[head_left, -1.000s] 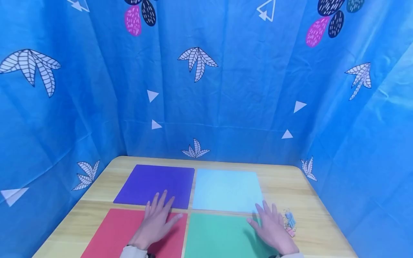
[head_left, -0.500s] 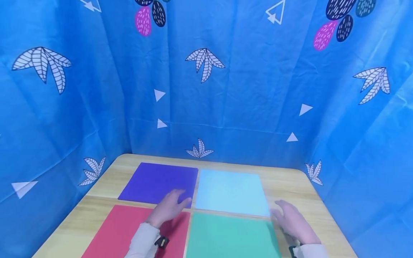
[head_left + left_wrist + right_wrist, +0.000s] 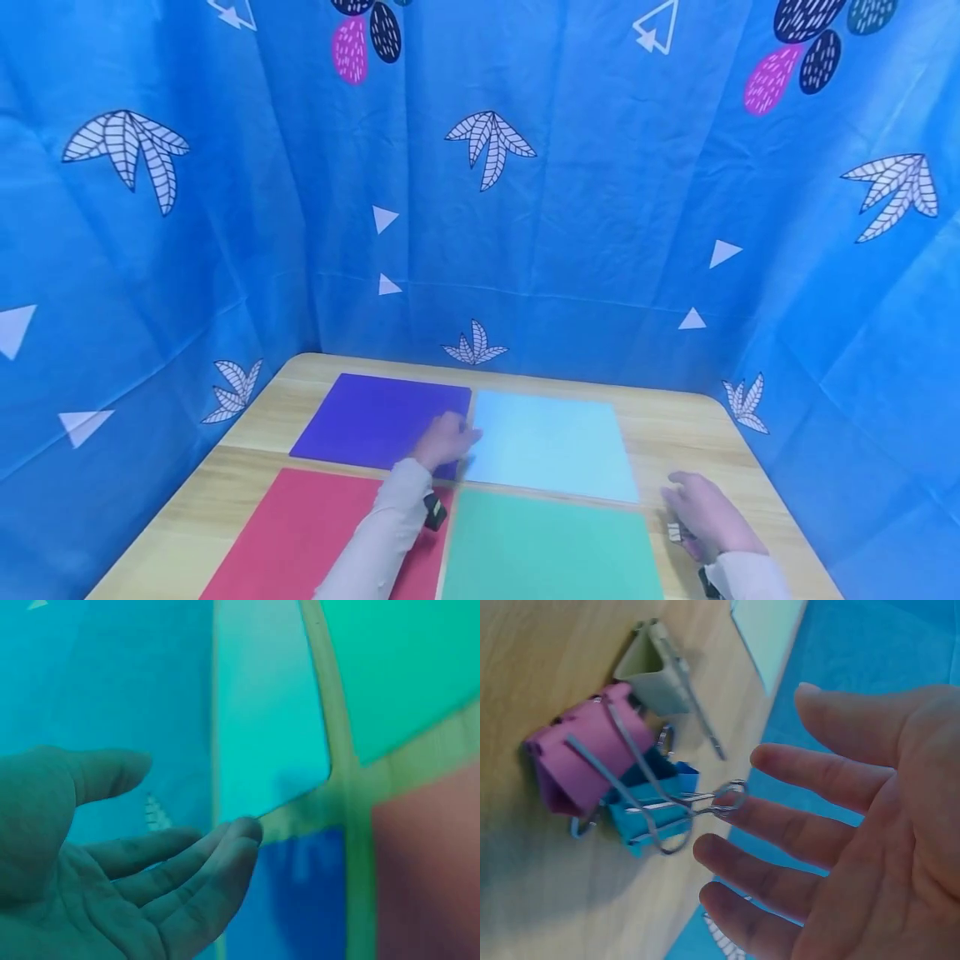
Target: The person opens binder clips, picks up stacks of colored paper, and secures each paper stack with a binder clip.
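Note:
My right hand [image 3: 708, 512] is over the wooden table, right of the coloured sheets, with fingers loosely bent and holding nothing. Close by its fingertips in the right wrist view lie several binder clips: a pink clip [image 3: 589, 754], a blue clip [image 3: 641, 821] and a cream clip [image 3: 656, 682]. In that view its fingers overlap the blue clip's wire handle. My left hand [image 3: 444, 440] hovers above the gap between the purple sheet [image 3: 367, 412] and the light-blue sheet [image 3: 555, 450]. Its thumb stands apart from the half-bent fingers [image 3: 202, 900], with nothing between them.
A red sheet [image 3: 307, 525] and a green sheet [image 3: 547, 550] lie on the near half of the wooden table [image 3: 172, 533]. Blue patterned cloth [image 3: 600, 192] hangs around the back and both sides.
My left hand has moved forward and right, from over the red sheet toward the light-blue one. My right hand has shifted right, from the green sheet to the binder clips.

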A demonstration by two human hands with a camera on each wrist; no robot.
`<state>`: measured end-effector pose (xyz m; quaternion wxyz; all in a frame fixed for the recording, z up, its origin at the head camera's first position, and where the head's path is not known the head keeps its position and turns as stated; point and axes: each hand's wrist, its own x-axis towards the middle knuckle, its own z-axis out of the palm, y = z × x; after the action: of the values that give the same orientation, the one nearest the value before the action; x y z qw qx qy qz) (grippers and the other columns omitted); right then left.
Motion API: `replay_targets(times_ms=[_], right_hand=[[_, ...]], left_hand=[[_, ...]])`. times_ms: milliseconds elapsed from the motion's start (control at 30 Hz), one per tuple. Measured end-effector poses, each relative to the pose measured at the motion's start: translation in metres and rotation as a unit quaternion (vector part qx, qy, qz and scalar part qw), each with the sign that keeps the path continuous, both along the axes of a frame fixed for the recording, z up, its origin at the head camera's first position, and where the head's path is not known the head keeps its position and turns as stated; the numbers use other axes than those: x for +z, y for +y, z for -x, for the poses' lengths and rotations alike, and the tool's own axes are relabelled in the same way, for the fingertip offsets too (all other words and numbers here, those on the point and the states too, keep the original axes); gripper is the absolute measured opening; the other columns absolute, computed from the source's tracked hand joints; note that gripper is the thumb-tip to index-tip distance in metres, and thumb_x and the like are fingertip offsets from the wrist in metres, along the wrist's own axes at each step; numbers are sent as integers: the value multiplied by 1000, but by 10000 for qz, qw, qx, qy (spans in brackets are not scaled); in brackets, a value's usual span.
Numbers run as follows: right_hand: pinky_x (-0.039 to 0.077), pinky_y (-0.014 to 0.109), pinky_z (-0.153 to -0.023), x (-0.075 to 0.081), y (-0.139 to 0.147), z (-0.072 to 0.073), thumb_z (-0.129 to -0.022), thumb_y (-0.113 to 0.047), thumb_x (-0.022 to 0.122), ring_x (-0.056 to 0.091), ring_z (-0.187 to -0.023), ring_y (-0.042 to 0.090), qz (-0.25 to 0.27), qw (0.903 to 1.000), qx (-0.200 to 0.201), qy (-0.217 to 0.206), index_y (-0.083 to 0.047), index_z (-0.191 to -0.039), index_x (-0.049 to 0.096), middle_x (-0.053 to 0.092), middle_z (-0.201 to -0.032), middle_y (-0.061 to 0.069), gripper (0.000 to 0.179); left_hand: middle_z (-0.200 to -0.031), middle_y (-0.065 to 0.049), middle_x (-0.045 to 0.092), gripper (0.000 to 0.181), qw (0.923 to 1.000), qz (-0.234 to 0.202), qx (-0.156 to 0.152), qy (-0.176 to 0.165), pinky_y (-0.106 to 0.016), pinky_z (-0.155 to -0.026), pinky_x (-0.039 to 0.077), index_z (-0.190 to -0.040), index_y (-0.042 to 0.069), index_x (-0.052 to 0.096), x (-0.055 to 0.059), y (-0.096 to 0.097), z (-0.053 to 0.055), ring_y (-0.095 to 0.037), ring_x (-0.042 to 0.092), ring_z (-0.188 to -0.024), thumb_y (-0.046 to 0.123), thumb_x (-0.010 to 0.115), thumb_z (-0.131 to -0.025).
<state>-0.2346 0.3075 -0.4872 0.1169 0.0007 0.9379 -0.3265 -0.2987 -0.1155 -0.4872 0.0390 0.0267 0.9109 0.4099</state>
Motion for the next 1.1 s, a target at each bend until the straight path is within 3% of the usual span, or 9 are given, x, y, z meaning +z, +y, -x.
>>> replay_targets(times_ms=[100,200,333,433,533,600,767,933,1100], right_hand=[[52,36,-47,-4,0,0,-108,-17,43,52,-41,19,212,9996,-142,-149,15,-151,35,59,-72,11,54],[50,38,-39,-8,1,0,-108,-15,42,52,-39,19,351,9988,-221,-257,14,-152,34,59,-62,11,54],[51,37,-39,-12,3,1,-107,-13,43,54,-39,20,269,9989,-295,-244,14,-151,35,59,-59,11,53],[53,38,-42,-15,6,3,-106,-11,43,57,-42,21,242,9988,-349,-235,14,-151,35,61,-63,12,52],[55,38,-48,-17,9,5,-105,-8,45,60,-46,23,206,9989,-357,-202,15,-151,35,62,-72,12,52],[61,45,-64,-17,13,8,-105,-9,48,65,-58,23,-73,9996,-256,-78,16,-148,39,67,-85,15,51],[56,58,-90,-15,19,11,-102,-10,54,66,-77,18,-481,9986,-81,190,18,-142,44,71,-106,19,50],[59,44,-61,-15,15,5,-103,-6,49,62,-58,21,-18,9993,-365,9,18,-146,37,67,-88,13,51],[54,36,-45,-15,12,0,-104,-5,43,57,-46,20,435,9968,-625,-223,17,-150,31,58,-67,10,53]], left_hand=[[-64,-2,41,34,9999,-68,79,-46,-32,-53,39,-73,9,53,-8,11,10,-18,41,-56,27,67,-98],[-73,-10,57,29,9996,9,262,43,-40,-59,52,-79,2,59,-16,22,16,-24,55,-65,24,69,-96],[-103,-24,69,31,9988,36,475,54,-53,-81,60,-106,-6,66,-27,34,22,-35,66,-88,22,71,-95],[-97,-21,66,28,9980,288,547,117,-50,-81,59,-98,-4,66,-28,41,24,-33,63,-85,23,73,-93],[-96,-22,65,34,9925,980,623,373,-54,-85,56,-88,-3,67,-23,50,23,-37,62,-91,29,76,-90],[-102,-26,64,40,9875,1345,704,420,-56,-88,55,-88,-4,68,-16,56,19,-41,60,-98,34,78,-88],[-113,-34,55,50,9806,1666,992,274,-57,-78,57,-93,-5,67,-13,72,14,-45,54,-103,41,83,-81],[-113,-32,50,59,9712,1959,1346,177,-58,-74,55,-101,-6,65,-30,82,25,-44,50,-102,39,91,-73],[-111,-34,50,63,9677,1914,1643,46,-57,-76,55,-104,-9,64,-30,87,27,-45,51,-100,34,95,-70]])
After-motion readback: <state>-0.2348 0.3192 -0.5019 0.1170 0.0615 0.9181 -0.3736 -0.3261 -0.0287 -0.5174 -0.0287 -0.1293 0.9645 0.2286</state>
